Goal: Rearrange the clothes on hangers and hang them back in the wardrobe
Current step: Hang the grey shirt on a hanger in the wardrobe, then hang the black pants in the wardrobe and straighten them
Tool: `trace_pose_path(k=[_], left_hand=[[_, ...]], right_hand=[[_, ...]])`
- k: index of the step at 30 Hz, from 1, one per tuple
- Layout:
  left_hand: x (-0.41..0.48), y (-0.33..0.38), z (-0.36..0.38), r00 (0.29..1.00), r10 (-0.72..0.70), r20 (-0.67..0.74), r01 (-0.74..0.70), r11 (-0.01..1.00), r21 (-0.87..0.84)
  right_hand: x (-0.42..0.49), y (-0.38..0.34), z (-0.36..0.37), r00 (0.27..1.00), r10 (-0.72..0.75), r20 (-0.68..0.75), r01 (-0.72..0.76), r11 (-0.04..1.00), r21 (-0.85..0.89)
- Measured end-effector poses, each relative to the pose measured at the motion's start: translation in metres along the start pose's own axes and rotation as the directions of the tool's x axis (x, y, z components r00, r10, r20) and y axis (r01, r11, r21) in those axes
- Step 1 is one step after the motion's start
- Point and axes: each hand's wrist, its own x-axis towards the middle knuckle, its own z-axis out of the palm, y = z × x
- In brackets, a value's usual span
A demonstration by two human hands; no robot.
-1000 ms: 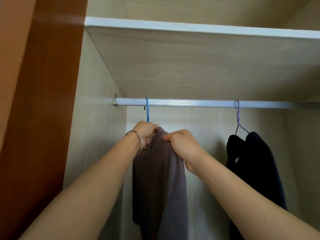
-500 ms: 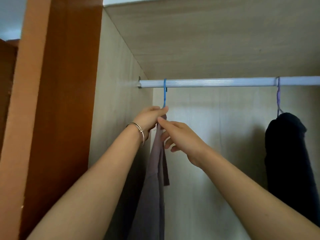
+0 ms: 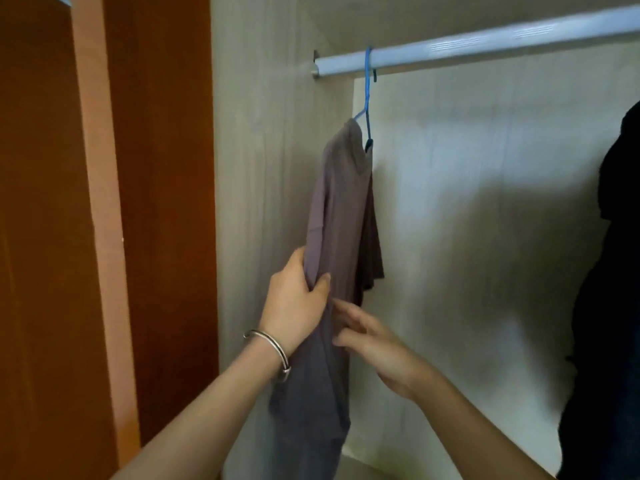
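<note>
Down from the hook, the left hand (image 3: 294, 303) and right hand (image 3: 377, 351) are being lowered to mid-shirt, so hanging looks done and straightening is being worked on now. The grey shirt (image 3: 343, 209) is hanging on the blue hanger (image 3: 367, 95) at the left end of the rail (image 3: 485, 43). Its near edge is being gripped by the left fingers (image 3: 320, 284). The right fingers (image 3: 346, 313) are being held loose and open beside the cloth. Next, a gentle downward tug is probably being called for, without unhooking anything.

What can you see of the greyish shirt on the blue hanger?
The grey-brown short-sleeved shirt looks like thin, soft knit. It hangs limp, turned edge-on, from a blue hanger hooked over the metal rail near the wardrobe's left wall. The left hand grips its front edge; the blurred right hand reaches toward it.
</note>
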Motion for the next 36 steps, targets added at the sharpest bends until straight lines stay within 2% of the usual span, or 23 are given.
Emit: trace_pose_path(k=[3,5,7,10,12,15,19,23,25,27,31,34,36], left_hand=[[-0.017,-0.017,-0.001,1.0,-0.002,0.017,0.002,1.0,0.022],[-0.026,-0.027,-0.003,1.0,-0.023,0.02,0.022,1.0,0.017],[-0.035,-0.039,-0.003,0.997,-0.061,0.047,0.06,0.998,0.02],[-0.05,-0.062,-0.003,0.99,-0.117,0.083,0.111,0.991,0.069],[-0.059,-0.075,-0.005,0.988,-0.127,0.089,0.116,0.986,0.119],[-0.073,-0.093,-0.008,0.983,-0.145,0.113,0.125,0.978,0.164],[-0.11,-0.115,-0.008,0.952,-0.265,0.152,0.229,0.949,0.219],[-0.173,-0.142,-0.019,0.876,-0.46,0.146,0.416,0.872,0.257],[-0.222,-0.157,-0.035,0.797,-0.589,0.137,0.531,0.79,0.306],[-0.282,-0.169,-0.057,0.674,-0.726,0.135,0.644,0.667,0.374],[-0.403,-0.168,-0.102,0.363,-0.927,0.097,0.775,0.358,0.52],[-0.489,-0.145,-0.129,0.121,-0.993,-0.01,0.865,0.1,0.492],[-0.539,-0.123,-0.139,-0.012,-0.998,-0.059,0.906,-0.035,0.421]], right_hand=[[-0.012,0.032,0.016,0.995,0.061,0.084,-0.065,0.997,0.047],[-0.012,0.05,0.029,0.993,0.073,0.091,-0.078,0.995,0.056],[-0.009,0.069,0.043,0.999,0.026,-0.03,-0.027,0.999,-0.031],[-0.009,0.09,0.059,0.958,-0.042,-0.283,-0.033,0.966,-0.257],[-0.008,0.1,0.065,0.942,-0.079,-0.325,-0.017,0.959,-0.283],[-0.011,0.114,0.071,0.948,-0.068,-0.311,-0.027,0.956,-0.291],[-0.028,0.155,0.071,0.957,0.056,-0.286,-0.142,0.946,-0.29],[-0.069,0.201,0.085,0.962,0.246,-0.119,-0.271,0.907,-0.321],[-0.094,0.22,0.099,0.932,0.361,0.037,-0.32,0.865,-0.387],[-0.115,0.24,0.113,0.856,0.481,0.191,-0.368,0.824,-0.43],[-0.149,0.289,0.136,0.63,0.65,0.425,-0.425,0.747,-0.512],[-0.174,0.312,0.147,0.452,0.715,0.533,-0.473,0.699,-0.536],[-0.19,0.327,0.148,0.337,0.774,0.536,-0.496,0.63,-0.598]])
